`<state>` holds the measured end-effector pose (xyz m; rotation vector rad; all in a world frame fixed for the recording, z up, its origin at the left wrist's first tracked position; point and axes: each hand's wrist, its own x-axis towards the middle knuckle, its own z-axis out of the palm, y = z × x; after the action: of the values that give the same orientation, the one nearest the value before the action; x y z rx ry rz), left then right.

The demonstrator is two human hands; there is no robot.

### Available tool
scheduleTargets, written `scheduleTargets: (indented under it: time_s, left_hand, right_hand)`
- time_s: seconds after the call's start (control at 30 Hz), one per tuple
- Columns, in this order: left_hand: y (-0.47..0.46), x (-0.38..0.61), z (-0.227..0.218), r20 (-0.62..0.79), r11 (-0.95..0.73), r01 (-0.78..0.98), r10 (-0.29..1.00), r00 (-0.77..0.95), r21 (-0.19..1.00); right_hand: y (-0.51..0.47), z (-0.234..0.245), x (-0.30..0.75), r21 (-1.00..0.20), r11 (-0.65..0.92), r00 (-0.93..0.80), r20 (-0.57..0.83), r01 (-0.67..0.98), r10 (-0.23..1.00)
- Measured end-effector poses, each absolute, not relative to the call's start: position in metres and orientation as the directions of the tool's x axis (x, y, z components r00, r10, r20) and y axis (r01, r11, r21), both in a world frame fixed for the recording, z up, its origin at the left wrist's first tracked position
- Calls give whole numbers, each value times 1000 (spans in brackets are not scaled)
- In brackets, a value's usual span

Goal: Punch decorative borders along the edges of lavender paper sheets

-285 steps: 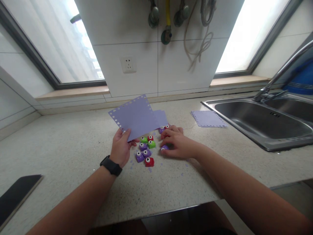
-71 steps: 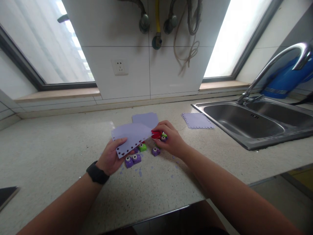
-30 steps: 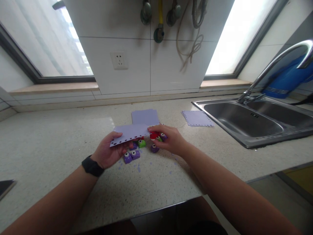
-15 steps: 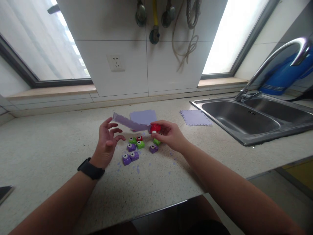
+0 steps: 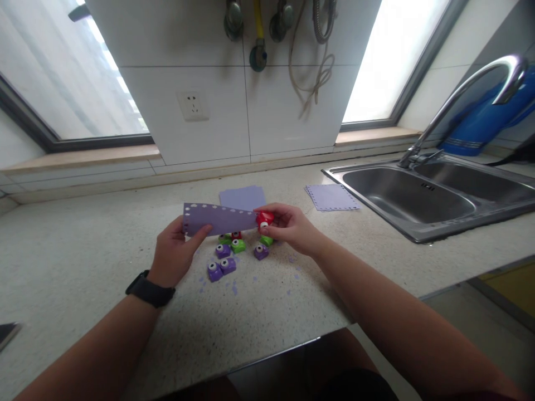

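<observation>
Holds a purple sheet (image 5: 221, 218) by its left end in the left hand (image 5: 172, 255), with a firm grip and the thumb flat on the near face. Grasps a red punch (image 5: 264, 218) between thumb and fingers of the right hand (image 5: 292, 225), right at the other end of the sheet; cannot tell how far into the slot. Keeps sheet and punch raised above the surface (image 5: 83, 239), with the sheet tilted up and small cut-out shapes showing along its top edge and left end. Wears a black watch (image 5: 150, 289) on the left wrist. Has a cluster of little punches just below the sheet: two green punches (image 5: 238, 245) and a second red punch (image 5: 236, 235), partly covered, then three purple punches (image 5: 223, 250), the front two side by side. Has a lone purple punch (image 5: 261, 252) and a half-hidden green punch (image 5: 266, 240) under the right hand. Has purple scraps (image 5: 234, 289) scattered nearer the front. Has a stack of purple paper (image 5: 242, 196) lying behind the raised sheet, and a pile of edge-punched sheets (image 5: 333, 197) farther right, near the sink (image 5: 422, 229). Faces a tiled wall with a socket (image 5: 193, 106).
</observation>
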<state>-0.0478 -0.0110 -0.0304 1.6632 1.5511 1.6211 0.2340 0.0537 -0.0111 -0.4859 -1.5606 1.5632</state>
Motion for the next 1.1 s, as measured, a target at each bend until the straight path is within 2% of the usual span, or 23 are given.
scheduleTargets:
  time_s: [0.17,1.1]
  left_hand:
    - [-16,-43,-27,430,-311,406,869,-246,859]
    - [-17,-43,-33,453,-311,458,859,-238,832]
  right_hand:
    - [56,-12,237,-945,105,-515,259,-309,817]
    - [58,-16,233,-936,145,-441,284,-322,852]
